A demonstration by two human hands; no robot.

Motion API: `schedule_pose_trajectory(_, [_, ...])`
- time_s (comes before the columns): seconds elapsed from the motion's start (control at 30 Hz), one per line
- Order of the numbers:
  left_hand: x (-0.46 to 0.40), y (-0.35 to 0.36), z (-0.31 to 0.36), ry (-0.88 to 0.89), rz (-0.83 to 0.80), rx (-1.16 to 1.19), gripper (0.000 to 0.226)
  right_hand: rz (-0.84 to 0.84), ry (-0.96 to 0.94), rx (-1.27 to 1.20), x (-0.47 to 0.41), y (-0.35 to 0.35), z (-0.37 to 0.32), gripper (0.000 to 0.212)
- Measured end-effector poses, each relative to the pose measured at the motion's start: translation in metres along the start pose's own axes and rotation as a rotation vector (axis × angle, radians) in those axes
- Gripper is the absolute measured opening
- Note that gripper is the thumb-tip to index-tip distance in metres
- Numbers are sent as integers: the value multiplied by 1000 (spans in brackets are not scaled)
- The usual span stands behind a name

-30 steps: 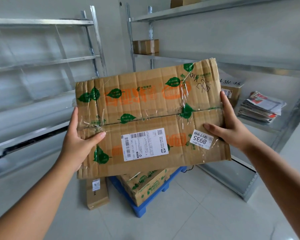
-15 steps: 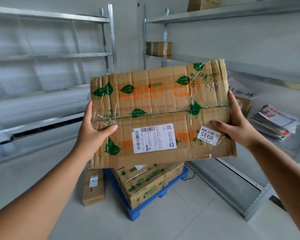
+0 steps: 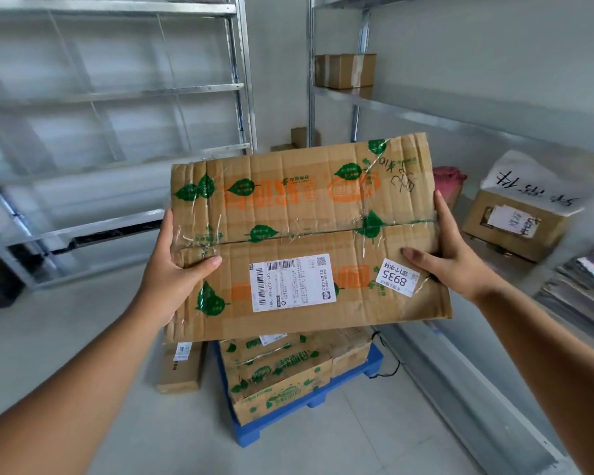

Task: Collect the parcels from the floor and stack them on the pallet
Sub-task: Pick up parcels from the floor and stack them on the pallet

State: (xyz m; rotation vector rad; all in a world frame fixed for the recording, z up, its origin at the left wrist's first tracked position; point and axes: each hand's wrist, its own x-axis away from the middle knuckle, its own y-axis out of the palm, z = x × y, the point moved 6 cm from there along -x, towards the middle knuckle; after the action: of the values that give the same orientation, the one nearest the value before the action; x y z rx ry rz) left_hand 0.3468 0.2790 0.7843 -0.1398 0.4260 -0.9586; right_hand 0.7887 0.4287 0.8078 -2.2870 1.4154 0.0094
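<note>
Held up at mid-frame, the flat cardboard parcel [image 3: 306, 238] is clamped at its side edges: the left hand [image 3: 172, 265] and right hand [image 3: 450, 255] each wrap it, thumbs on its face. Below it, a blue pallet [image 3: 374, 363] carries stacked boxes [image 3: 282, 375]; a narrow box [image 3: 180, 371] lies on the floor at its left. Bare tile shows lower right. Metal shelving [image 3: 240, 87] stands behind.

A stacked box [image 3: 282, 382] sits on the pallet [image 3: 374, 363]; narrow box [image 3: 180, 371] left.

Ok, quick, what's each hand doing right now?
Left hand: grips the flat cardboard parcel at its left edge.
Right hand: grips its right edge.
</note>
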Motion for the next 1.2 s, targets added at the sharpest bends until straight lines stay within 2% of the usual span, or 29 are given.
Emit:
schedule_pose_trajectory(0.23, [-18, 39, -12, -38, 36, -44, 124, -16, 7, -12, -42, -19, 53, 119])
schedule_pose_trajectory(0.53, [-56, 71, -65, -95, 42, -76, 123, -61, -4, -5, -107, -5, 104, 110])
schedule_pose_trajectory(0.83, [-94, 80, -130, -203, 37, -101, 120, -151, -29, 159, -187, 26, 159, 108])
schedule_pose_trajectory(0.97, [-111, 83, -142, -264, 73, -132, 120, -257, 87, 16, -221, 40, 192, 107])
schedule_pose_trajectory(1.07, [-122, 91, -149, -283, 86, -134, 119, -272, 134, -42, -256, 41, 213, 112])
schedule_pose_trajectory(1.2, [-132, 101, -157, -329, 133, -159, 111, -316, 133, -44, -298, 51, 234, 102])
